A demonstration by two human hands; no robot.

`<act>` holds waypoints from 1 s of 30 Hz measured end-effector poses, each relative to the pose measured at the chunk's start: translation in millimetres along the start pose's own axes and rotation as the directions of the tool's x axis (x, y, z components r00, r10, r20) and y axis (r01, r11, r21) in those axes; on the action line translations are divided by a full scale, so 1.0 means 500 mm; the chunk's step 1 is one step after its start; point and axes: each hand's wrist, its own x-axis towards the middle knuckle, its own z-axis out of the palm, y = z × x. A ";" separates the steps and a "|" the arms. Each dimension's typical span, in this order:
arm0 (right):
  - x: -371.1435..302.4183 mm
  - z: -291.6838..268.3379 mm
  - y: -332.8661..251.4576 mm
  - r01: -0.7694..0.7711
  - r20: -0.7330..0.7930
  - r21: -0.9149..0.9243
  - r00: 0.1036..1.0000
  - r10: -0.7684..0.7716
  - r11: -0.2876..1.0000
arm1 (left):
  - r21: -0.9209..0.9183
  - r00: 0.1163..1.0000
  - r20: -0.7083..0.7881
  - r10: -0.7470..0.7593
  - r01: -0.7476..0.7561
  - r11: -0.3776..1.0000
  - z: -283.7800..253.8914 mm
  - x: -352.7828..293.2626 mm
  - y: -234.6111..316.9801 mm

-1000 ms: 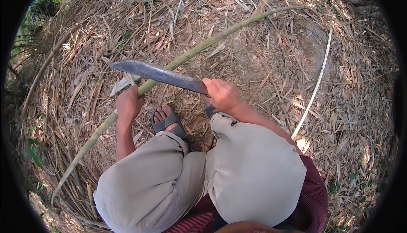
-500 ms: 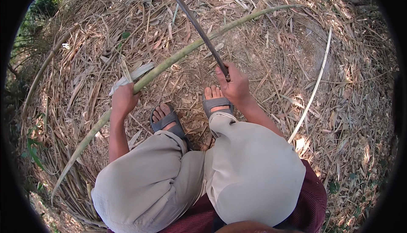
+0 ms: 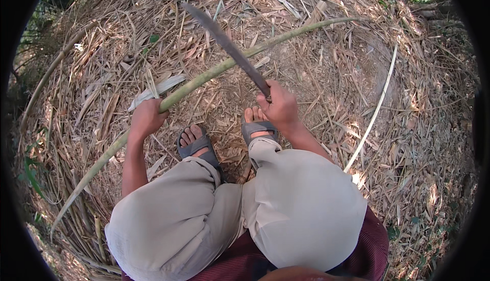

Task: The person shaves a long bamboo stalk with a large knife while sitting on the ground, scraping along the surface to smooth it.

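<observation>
A long green bamboo pole (image 3: 204, 77) runs at a slant from the lower left up to the far right, curved by the lens. My left hand (image 3: 147, 117) is closed round it, left of my feet. In my right hand (image 3: 280, 106), fingers wrapped round the handle end, is a long dark machete (image 3: 232, 50). Its blade points up and to the left, passing over the pole in view. Whether blade and pole touch, I cannot tell. The handle is mostly hidden in my fist.
My sandalled feet (image 3: 196, 145) stand below the pole, between my hands. Dry leaves and shavings (image 3: 306, 87) cover the ground. To the right lies a pale thin strip (image 3: 375, 112); a brown curved stalk (image 3: 53, 69) lies at the left. Several stems (image 3: 89, 230) lie at lower left.
The machete's tip has swung left and toward me, and more of the blade's flat side shows. The left hand keeps its hold on the pole, and the view has shifted slightly.
</observation>
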 end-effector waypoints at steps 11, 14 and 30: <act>-0.076 0.020 0.025 -0.406 0.131 -0.227 0.888 0.440 0.885 | -0.042 0.996 0.056 0.065 -0.063 0.997 0.036 -0.034 0.009; 0.006 0.017 -0.037 0.005 0.065 -0.072 0.998 0.000 0.997 | -0.043 1.000 0.006 0.026 -0.026 0.999 -0.007 -0.014 0.009; -0.043 0.008 0.020 0.034 0.140 -0.195 0.990 -0.006 0.980 | -0.108 0.996 0.085 0.022 -0.012 0.994 -0.032 -0.054 0.032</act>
